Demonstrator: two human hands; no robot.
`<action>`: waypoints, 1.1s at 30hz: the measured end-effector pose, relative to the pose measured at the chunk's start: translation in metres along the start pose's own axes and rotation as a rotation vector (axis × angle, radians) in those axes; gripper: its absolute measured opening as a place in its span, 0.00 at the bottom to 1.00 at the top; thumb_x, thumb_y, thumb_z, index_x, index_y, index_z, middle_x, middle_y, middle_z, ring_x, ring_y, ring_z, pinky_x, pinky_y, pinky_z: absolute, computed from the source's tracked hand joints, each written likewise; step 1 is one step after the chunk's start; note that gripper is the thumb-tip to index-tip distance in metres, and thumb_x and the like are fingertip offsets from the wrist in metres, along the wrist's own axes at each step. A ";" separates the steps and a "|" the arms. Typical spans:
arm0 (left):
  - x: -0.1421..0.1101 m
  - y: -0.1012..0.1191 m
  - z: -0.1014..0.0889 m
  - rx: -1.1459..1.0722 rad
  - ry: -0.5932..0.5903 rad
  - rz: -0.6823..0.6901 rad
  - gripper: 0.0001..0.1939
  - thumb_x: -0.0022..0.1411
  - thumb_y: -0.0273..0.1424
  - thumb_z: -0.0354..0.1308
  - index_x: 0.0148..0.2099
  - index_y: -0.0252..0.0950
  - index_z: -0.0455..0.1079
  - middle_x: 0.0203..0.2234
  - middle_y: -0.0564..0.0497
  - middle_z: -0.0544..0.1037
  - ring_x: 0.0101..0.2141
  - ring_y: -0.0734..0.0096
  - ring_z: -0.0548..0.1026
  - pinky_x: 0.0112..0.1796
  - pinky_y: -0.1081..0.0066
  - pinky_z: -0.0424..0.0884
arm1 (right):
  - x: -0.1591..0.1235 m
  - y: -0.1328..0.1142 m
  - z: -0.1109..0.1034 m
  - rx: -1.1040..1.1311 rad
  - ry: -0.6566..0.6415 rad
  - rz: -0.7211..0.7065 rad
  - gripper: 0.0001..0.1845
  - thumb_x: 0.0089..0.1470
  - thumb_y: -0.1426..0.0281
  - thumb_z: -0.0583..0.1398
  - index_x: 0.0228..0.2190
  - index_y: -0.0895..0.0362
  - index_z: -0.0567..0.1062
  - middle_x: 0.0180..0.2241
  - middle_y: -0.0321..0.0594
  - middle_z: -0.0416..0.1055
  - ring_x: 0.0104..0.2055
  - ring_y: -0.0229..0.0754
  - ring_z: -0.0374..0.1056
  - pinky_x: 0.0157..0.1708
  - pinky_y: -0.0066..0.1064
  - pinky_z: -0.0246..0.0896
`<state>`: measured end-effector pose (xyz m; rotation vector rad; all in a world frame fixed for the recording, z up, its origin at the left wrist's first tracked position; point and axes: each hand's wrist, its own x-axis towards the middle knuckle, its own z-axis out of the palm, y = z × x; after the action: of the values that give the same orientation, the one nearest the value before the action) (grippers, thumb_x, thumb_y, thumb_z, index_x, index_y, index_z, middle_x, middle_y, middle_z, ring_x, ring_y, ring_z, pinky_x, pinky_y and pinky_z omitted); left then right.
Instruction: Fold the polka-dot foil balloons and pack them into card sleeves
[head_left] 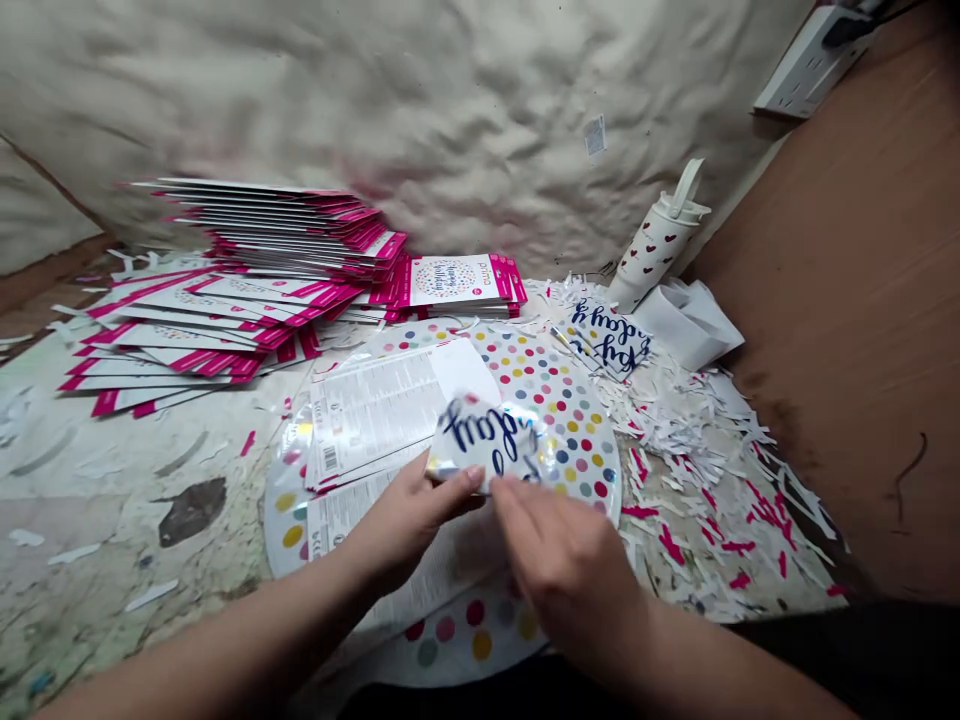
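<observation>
My left hand (412,520) and my right hand (570,575) meet at the edge of a small silver foil balloon (487,440) printed with navy script. The left thumb and fingers pinch its lower left edge. The right fingertips press against its lower edge, slightly blurred. Beneath my hands lies a large round foil balloon (551,420) with multicoloured polka dots. A printed paper insert (375,420) rests on it, partly under my left wrist. A second dotted round balloon (465,640) shows below my forearms.
Fanned stacks of pink-edged card packets (247,270) stand at the back left, next to a birthday-printed packet (450,285). Another lettered foil piece (607,340), folded white paper (686,325), a heart-patterned bottle (656,240) and shredded paper strips (712,480) lie to the right.
</observation>
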<state>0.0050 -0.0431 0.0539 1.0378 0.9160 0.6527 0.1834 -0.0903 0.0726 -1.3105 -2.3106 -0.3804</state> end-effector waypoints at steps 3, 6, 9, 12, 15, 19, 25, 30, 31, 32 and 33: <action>-0.002 -0.002 0.006 -0.179 -0.045 -0.095 0.14 0.55 0.36 0.60 0.41 0.31 0.71 0.35 0.43 0.78 0.35 0.61 0.75 0.40 0.63 0.70 | -0.015 0.002 0.000 0.202 0.130 0.231 0.24 0.50 0.70 0.60 0.50 0.61 0.67 0.51 0.52 0.66 0.54 0.52 0.61 0.51 0.45 0.60; -0.013 -0.003 0.008 -0.161 -0.186 -0.174 0.12 0.54 0.35 0.60 0.37 0.32 0.72 0.30 0.46 0.77 0.32 0.63 0.75 0.37 0.65 0.70 | -0.023 0.038 0.005 0.692 -0.008 0.644 0.39 0.42 0.60 0.65 0.54 0.57 0.62 0.54 0.52 0.63 0.55 0.54 0.60 0.48 0.49 0.62; -0.019 -0.003 0.006 -0.075 -0.306 -0.186 0.16 0.57 0.40 0.55 0.40 0.34 0.72 0.32 0.46 0.76 0.34 0.63 0.74 0.38 0.65 0.69 | -0.036 0.064 0.015 1.437 -0.485 0.765 0.32 0.40 0.56 0.65 0.45 0.60 0.71 0.41 0.50 0.73 0.44 0.49 0.70 0.41 0.41 0.67; -0.016 -0.004 -0.004 0.320 -0.156 0.021 0.18 0.61 0.43 0.48 0.41 0.36 0.72 0.34 0.46 0.75 0.35 0.62 0.73 0.37 0.67 0.68 | -0.055 0.076 0.024 1.607 -0.556 0.989 0.21 0.40 0.59 0.66 0.33 0.61 0.75 0.30 0.43 0.76 0.33 0.42 0.73 0.35 0.34 0.68; -0.009 -0.006 -0.013 0.906 -0.044 0.318 0.11 0.58 0.34 0.51 0.41 0.39 0.73 0.37 0.46 0.75 0.39 0.60 0.71 0.41 0.66 0.64 | -0.072 0.084 0.028 1.359 -0.303 1.214 0.17 0.37 0.61 0.67 0.27 0.60 0.74 0.23 0.38 0.74 0.22 0.37 0.68 0.24 0.28 0.65; 0.007 -0.010 -0.004 1.275 -0.343 0.507 0.17 0.52 0.22 0.49 0.43 0.39 0.71 0.40 0.45 0.72 0.40 0.59 0.68 0.42 0.65 0.62 | -0.080 0.087 0.026 1.268 -0.196 1.252 0.18 0.35 0.58 0.68 0.25 0.59 0.73 0.20 0.37 0.72 0.20 0.38 0.66 0.21 0.29 0.62; 0.030 -0.019 0.015 1.496 -0.473 0.772 0.07 0.53 0.29 0.49 0.36 0.35 0.66 0.37 0.43 0.69 0.39 0.58 0.64 0.43 0.60 0.59 | -0.089 0.067 0.019 0.952 -0.059 1.234 0.19 0.40 0.55 0.64 0.25 0.60 0.73 0.21 0.38 0.72 0.21 0.38 0.65 0.20 0.28 0.59; 0.031 -0.014 0.011 1.446 -0.476 0.912 0.07 0.54 0.28 0.45 0.35 0.36 0.62 0.30 0.47 0.70 0.36 0.62 0.65 0.44 0.60 0.56 | -0.083 0.050 0.008 1.160 -0.207 1.171 0.17 0.41 0.58 0.65 0.26 0.60 0.74 0.23 0.38 0.74 0.24 0.39 0.67 0.23 0.28 0.60; 0.030 -0.013 0.010 1.447 -0.485 0.932 0.07 0.54 0.28 0.45 0.35 0.36 0.63 0.29 0.48 0.70 0.36 0.63 0.65 0.44 0.60 0.56 | -0.078 0.050 0.007 1.235 -0.266 1.172 0.17 0.40 0.58 0.66 0.26 0.60 0.74 0.23 0.37 0.73 0.24 0.38 0.67 0.24 0.28 0.61; 0.029 -0.012 0.010 1.456 -0.489 0.948 0.07 0.55 0.29 0.45 0.35 0.36 0.63 0.29 0.48 0.70 0.36 0.63 0.65 0.44 0.60 0.55 | -0.073 0.051 0.007 1.297 -0.313 1.176 0.17 0.39 0.59 0.66 0.25 0.60 0.74 0.22 0.37 0.73 0.24 0.38 0.67 0.25 0.28 0.61; 0.028 -0.012 0.011 1.470 -0.492 0.964 0.06 0.56 0.29 0.45 0.34 0.36 0.63 0.29 0.48 0.71 0.36 0.63 0.65 0.44 0.60 0.55 | -0.067 0.053 0.007 1.351 -0.355 1.178 0.17 0.38 0.60 0.67 0.26 0.60 0.74 0.23 0.37 0.73 0.25 0.39 0.68 0.26 0.28 0.62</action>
<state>0.0283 -0.0296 0.0358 2.8939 0.2705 0.3464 0.2572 -0.1096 0.0335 -1.5659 -0.9938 1.5361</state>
